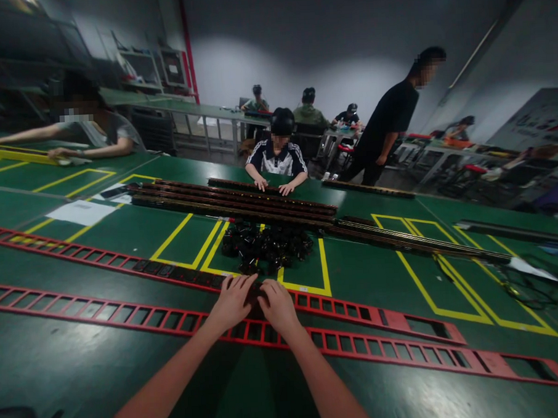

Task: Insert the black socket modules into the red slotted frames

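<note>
My left hand (235,302) and my right hand (277,303) meet over the farther red slotted strip (332,306). Between them is a small black part (255,290), mostly hidden by my fingers, which are bent around it from both sides. Left of my hands, several slots of that strip hold black inserts (180,273); most others show green table through them. A second red slotted strip (382,347) lies nearer to me, beneath my wrists. Just beyond my fingers is a loose heap of small black parts (266,243).
Long dark rails (241,201) lie side by side behind the heap; more rails (414,237) extend right. White paper (81,212) lies at left. Yellow tape marks the green table (142,375). A co-worker (276,153) has both hands at the rails opposite; another person (94,118) works at left.
</note>
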Tool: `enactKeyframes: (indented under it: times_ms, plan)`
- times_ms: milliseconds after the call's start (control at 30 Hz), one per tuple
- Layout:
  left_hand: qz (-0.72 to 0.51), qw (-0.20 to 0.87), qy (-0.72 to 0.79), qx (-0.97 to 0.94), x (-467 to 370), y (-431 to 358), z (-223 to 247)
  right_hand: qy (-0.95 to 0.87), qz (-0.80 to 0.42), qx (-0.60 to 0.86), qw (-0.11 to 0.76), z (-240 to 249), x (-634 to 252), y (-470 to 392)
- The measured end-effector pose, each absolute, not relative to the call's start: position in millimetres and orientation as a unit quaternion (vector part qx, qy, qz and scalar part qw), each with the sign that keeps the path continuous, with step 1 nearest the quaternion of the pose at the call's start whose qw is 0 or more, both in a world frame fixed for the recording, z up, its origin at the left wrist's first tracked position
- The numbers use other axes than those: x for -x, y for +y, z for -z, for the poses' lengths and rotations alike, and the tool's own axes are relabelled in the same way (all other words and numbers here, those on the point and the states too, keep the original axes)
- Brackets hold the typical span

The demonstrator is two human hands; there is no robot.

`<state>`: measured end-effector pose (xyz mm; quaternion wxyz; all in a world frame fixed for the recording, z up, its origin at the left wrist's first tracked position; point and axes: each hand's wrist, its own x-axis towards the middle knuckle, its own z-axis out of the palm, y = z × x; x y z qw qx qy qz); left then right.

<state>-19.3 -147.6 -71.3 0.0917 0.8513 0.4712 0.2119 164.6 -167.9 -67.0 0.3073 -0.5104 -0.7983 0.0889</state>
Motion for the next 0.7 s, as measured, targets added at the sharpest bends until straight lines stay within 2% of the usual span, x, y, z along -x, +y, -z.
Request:
enactKeyframes:
  times_ms: [300,700]
  plan:
    - [-0.231,0.113,0.461,-0.849,21.3,-145.0,70.3,-0.805,-0.074,0.528,0.259,67.7,-165.2,-164.2]
    - [-0.246,0.125,0.472,-0.837,20.0,-144.1,73.4,-0.814,-0.084,0.509,0.268,70.2,-165.5,-160.0]
